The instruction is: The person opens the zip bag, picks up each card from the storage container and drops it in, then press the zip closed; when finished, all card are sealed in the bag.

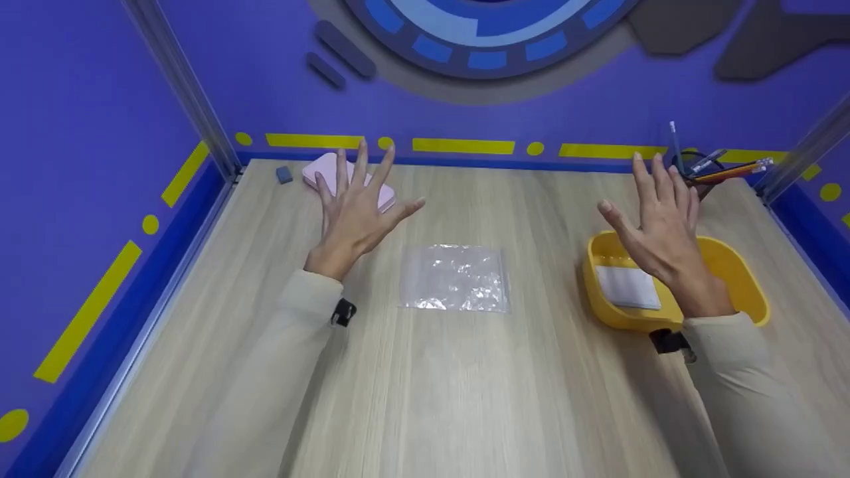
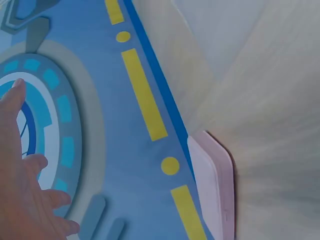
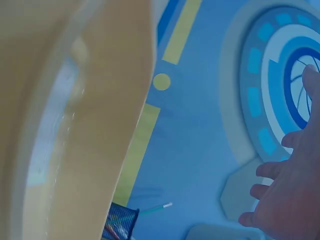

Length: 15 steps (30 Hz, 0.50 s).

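Note:
My left hand (image 1: 355,216) is held up with its fingers spread, in front of a pink case (image 1: 325,166) that lies at the back left. In the left wrist view the pink case (image 2: 215,185) lies apart from the hand (image 2: 25,190). My right hand (image 1: 671,239), fingers straight, hovers over a yellow bin (image 1: 744,279). Inside that bin lies a white flat pad or stack of paper (image 1: 627,287); the forearm hides part of the bin. A clear plastic bag (image 1: 455,279) lies flat on the table between the hands. Neither hand holds anything.
A small blue-grey block (image 1: 284,174) sits left of the pink case. Behind the right hand stands a dark mesh holder (image 3: 122,220) with pencils (image 1: 727,172). Blue-purple panels (image 1: 458,119) border the wooden table (image 1: 438,398) at the back and sides.

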Each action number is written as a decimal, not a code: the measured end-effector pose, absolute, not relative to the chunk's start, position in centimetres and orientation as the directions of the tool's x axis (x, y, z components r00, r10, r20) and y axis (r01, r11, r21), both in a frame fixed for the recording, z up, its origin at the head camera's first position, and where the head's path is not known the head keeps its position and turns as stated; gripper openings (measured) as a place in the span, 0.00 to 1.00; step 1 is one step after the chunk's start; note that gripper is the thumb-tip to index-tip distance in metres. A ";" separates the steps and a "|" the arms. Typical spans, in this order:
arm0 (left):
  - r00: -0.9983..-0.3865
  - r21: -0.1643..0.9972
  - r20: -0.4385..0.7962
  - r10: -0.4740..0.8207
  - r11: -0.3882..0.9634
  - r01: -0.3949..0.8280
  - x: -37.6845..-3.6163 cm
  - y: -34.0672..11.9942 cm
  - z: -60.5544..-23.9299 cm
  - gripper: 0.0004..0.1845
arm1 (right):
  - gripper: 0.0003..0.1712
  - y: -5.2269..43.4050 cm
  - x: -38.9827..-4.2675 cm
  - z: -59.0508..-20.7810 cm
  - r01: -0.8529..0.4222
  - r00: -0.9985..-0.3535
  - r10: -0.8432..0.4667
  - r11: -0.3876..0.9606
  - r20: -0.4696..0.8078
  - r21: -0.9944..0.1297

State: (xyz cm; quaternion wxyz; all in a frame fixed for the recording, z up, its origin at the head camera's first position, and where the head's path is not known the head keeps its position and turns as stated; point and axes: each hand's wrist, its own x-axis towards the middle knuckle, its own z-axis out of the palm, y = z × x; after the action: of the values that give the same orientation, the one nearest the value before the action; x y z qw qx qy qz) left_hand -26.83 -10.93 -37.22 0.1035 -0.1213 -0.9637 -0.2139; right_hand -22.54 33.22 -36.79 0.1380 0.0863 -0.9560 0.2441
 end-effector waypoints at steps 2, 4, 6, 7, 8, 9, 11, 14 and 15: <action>-0.949 0.416 0.253 0.186 0.865 0.280 -26.7 -10.5 -37.3 0.53 | 0.51 33.0 -22.4 -36.8 -0.247 -0.942 -0.087 0.833 0.324 -0.495; -0.948 0.444 0.260 0.181 0.850 0.284 -26.6 -10.2 -37.3 0.54 | 0.49 32.7 -22.3 -36.8 -0.264 -0.937 -0.077 0.793 0.339 -0.549; -0.948 0.465 0.267 0.175 0.838 0.286 -26.5 -9.8 -37.4 0.54 | 0.47 32.5 -22.2 -36.9 -0.275 -0.935 -0.065 0.751 0.348 -0.601; -0.947 0.475 0.270 0.172 0.832 0.286 -26.4 -9.6 -37.4 0.54 | 0.46 32.4 -22.1 -36.9 -0.276 -0.936 -0.057 0.729 0.347 -0.626; -0.947 0.482 0.274 0.170 0.827 0.288 -26.3 -9.4 -37.5 0.54 | 0.45 32.2 -22.1 -36.9 -0.277 -0.937 -0.049 0.710 0.347 -0.647; -0.946 0.488 0.277 0.168 0.824 0.289 -26.3 -9.2 -37.5 0.54 | 0.44 32.1 -22.0 -36.9 -0.276 -0.937 -0.041 0.694 0.347 -0.665; -0.946 0.499 0.279 0.166 0.817 0.290 -26.3 -8.8 -37.5 0.54 | 0.43 31.8 -22.0 -36.9 -0.268 -0.941 -0.024 0.662 0.338 -0.700; -0.942 0.529 0.293 0.163 0.793 0.302 -26.3 -8.3 -37.5 0.54 | 0.42 31.4 -22.0 -36.9 -0.250 -0.947 0.008 0.611 0.322 -0.751; -0.941 0.542 0.299 0.161 0.783 0.306 -26.3 -8.1 -37.5 0.54 | 0.42 31.2 -22.0 -36.9 -0.245 -0.948 0.019 0.592 0.317 -0.768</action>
State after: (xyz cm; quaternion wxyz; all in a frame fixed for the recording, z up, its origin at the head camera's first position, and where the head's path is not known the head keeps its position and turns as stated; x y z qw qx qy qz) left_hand -26.30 -8.11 -37.49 0.1188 -0.1246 -0.9366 -0.3052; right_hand -22.01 31.25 -36.92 0.1473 0.0642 -0.8800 0.4469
